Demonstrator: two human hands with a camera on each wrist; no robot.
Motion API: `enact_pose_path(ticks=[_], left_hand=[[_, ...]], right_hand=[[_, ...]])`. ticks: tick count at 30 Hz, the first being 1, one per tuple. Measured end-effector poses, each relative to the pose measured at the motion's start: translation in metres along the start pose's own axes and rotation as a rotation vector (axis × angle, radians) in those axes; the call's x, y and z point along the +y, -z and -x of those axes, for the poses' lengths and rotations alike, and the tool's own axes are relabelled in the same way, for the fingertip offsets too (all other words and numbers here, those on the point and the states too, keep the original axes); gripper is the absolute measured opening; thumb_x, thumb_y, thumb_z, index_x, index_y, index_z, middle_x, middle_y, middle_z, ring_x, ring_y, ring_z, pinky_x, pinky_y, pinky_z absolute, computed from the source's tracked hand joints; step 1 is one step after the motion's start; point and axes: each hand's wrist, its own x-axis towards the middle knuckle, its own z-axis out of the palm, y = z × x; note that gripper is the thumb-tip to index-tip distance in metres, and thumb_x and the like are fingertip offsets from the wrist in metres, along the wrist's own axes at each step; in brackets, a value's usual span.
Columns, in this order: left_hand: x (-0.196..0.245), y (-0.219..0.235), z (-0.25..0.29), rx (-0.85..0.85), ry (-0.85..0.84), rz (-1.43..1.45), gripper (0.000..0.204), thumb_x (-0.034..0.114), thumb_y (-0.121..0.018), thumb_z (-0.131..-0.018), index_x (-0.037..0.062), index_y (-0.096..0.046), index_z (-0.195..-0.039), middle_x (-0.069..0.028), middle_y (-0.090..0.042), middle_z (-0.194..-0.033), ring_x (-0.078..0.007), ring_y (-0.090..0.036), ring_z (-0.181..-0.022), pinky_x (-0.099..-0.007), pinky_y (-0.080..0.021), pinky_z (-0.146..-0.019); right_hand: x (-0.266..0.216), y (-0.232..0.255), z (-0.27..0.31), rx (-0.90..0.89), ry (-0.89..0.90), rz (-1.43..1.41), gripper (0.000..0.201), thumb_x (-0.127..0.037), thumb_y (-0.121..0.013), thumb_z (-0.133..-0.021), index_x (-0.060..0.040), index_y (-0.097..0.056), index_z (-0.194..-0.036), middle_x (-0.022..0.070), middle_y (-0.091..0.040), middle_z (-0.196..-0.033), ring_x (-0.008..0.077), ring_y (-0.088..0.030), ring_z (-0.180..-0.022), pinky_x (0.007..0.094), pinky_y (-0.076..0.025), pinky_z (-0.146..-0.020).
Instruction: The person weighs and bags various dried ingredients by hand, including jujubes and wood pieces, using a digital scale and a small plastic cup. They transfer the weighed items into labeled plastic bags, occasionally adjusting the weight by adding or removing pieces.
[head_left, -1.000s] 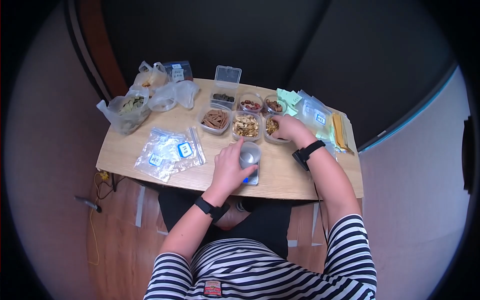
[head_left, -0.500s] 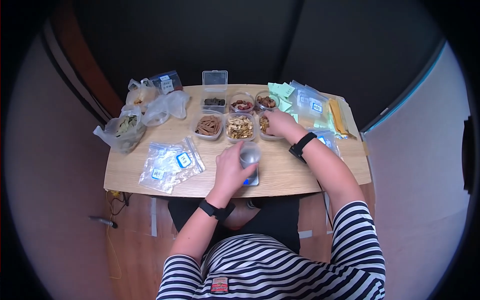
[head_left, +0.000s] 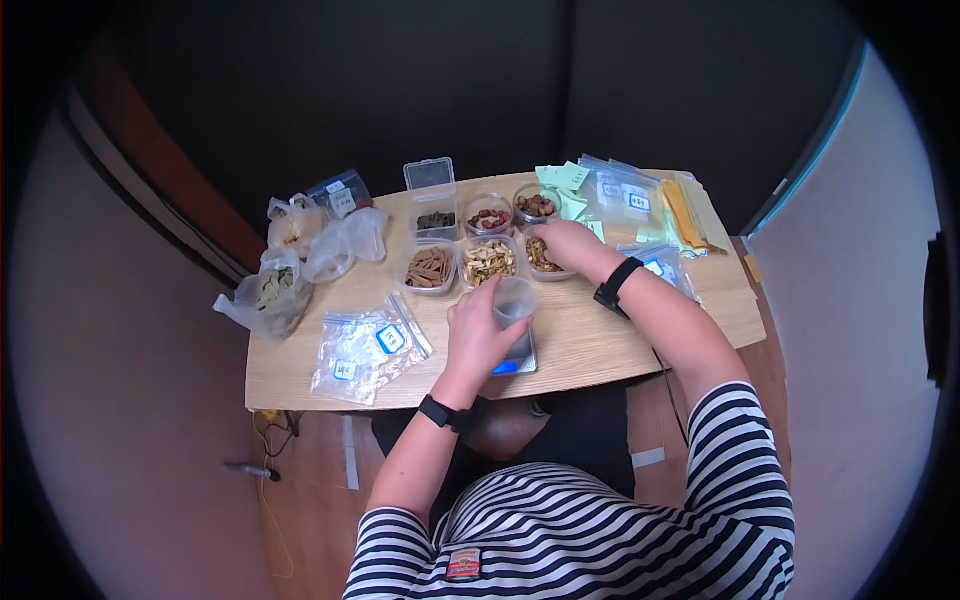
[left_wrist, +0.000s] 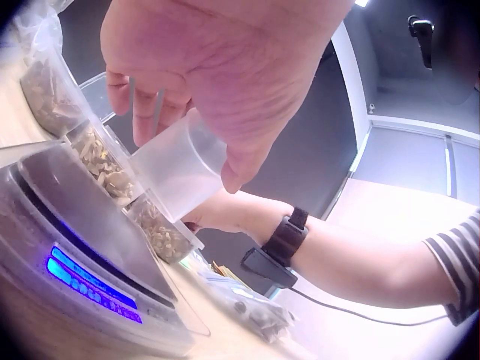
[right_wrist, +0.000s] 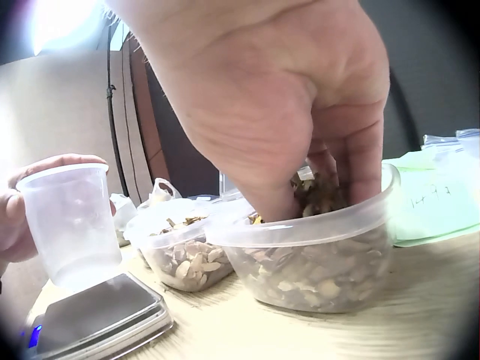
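Observation:
My left hand (head_left: 478,335) holds a translucent plastic cup (left_wrist: 184,165) by its side, thumb and fingers around it. The cup looks empty and is slightly tilted, close over the flat top of a small digital scale (right_wrist: 97,315), whose display glows blue. With the fingers of my right hand (right_wrist: 300,97) pointing down into a clear plastic tub (right_wrist: 315,270), I pinch a clump of dried herb pieces (right_wrist: 321,193). That tub is the nearer right one of the group, full of dried brownish slices. My fingertips are partly hidden in the pieces.
Beside it stand tubs of pale slices (head_left: 490,262), brown bark strips (head_left: 430,268), red dried fruit (head_left: 489,219) and dark pieces (head_left: 436,221). Labelled zip bags (head_left: 370,350) lie at left, filled plastic bags (head_left: 270,295) behind them. Green slips (head_left: 563,178) and more bags are at right.
The head view has shifted, so the table sits lower and further right. The cup in my left hand now leans more over the scale. My right hand stays in the same tub.

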Motion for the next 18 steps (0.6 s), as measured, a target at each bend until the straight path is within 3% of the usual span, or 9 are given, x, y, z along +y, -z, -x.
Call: enact_pose_path(ticks=[5,8,10,11,13,18], left_hand=[[-0.001,-0.001,-0.010,-0.012,0.009,-0.042,0.076,0.033,-0.082,-0.076,0.0014,-0.052,-0.138,-0.0227,-0.065,-0.124,-0.0385,-0.060,-0.118,-0.0468,-0.045,-0.101],[0.004,0.002,-0.021,-0.048,0.023,0.014,0.076,0.033,-0.081,-0.076,0.0011,-0.052,-0.139,-0.0238,-0.064,-0.127,-0.0391,-0.059,-0.121,-0.0474,-0.045,-0.102],[0.006,0.001,-0.028,-0.043,0.005,-0.004,0.076,0.032,-0.081,-0.076,0.0009,-0.051,-0.139,-0.0239,-0.064,-0.127,-0.0389,-0.059,-0.121,-0.0471,-0.046,-0.102],[0.007,0.001,-0.032,-0.036,-0.007,-0.019,0.076,0.032,-0.081,-0.076,0.0007,-0.051,-0.139,-0.0241,-0.063,-0.128,-0.0388,-0.059,-0.121,-0.0467,-0.046,-0.102],[0.009,-0.001,-0.041,-0.042,-0.005,-0.050,0.076,0.032,-0.080,-0.076,0.0008,-0.051,-0.139,-0.0240,-0.064,-0.128,-0.0387,-0.060,-0.120,-0.0464,-0.046,-0.102],[0.018,-0.001,-0.066,-0.059,-0.020,-0.063,0.077,0.034,-0.080,-0.077,0.0007,-0.051,-0.140,-0.0235,-0.064,-0.127,-0.0383,-0.061,-0.119,-0.0455,-0.049,-0.101]], right_hand=[[0.020,-0.004,-0.010,-0.027,0.018,-0.093,0.031,-0.008,-0.069,-0.081,-0.0077,-0.072,-0.111,0.0188,-0.072,-0.102,0.0371,-0.067,-0.101,0.0444,-0.055,-0.088],[0.036,-0.012,-0.018,-0.002,0.005,-0.211,0.031,-0.014,-0.075,-0.079,-0.0081,-0.072,-0.110,0.0167,-0.072,-0.100,0.0329,-0.069,-0.096,0.0415,-0.054,-0.086],[0.032,0.000,-0.016,-0.121,-0.155,-0.387,0.028,-0.015,-0.077,-0.081,-0.0072,-0.071,-0.108,0.0153,-0.073,-0.091,0.0261,-0.072,-0.081,0.0369,-0.058,-0.074],[0.030,0.007,-0.015,-0.116,-0.156,-0.388,0.028,-0.015,-0.077,-0.081,-0.0072,-0.071,-0.108,0.0153,-0.073,-0.091,0.0261,-0.072,-0.081,0.0369,-0.058,-0.074],[0.030,0.014,-0.014,-0.176,-0.291,-0.628,0.023,-0.014,-0.076,-0.085,-0.0065,-0.071,-0.106,0.0116,-0.071,-0.083,0.0179,-0.070,-0.065,0.0316,-0.058,-0.060],[0.032,0.035,-0.013,-0.143,-0.273,-0.774,0.023,-0.011,-0.074,-0.085,-0.0031,-0.070,-0.106,0.0093,-0.069,-0.084,0.0178,-0.069,-0.059,0.0293,-0.059,-0.055]])
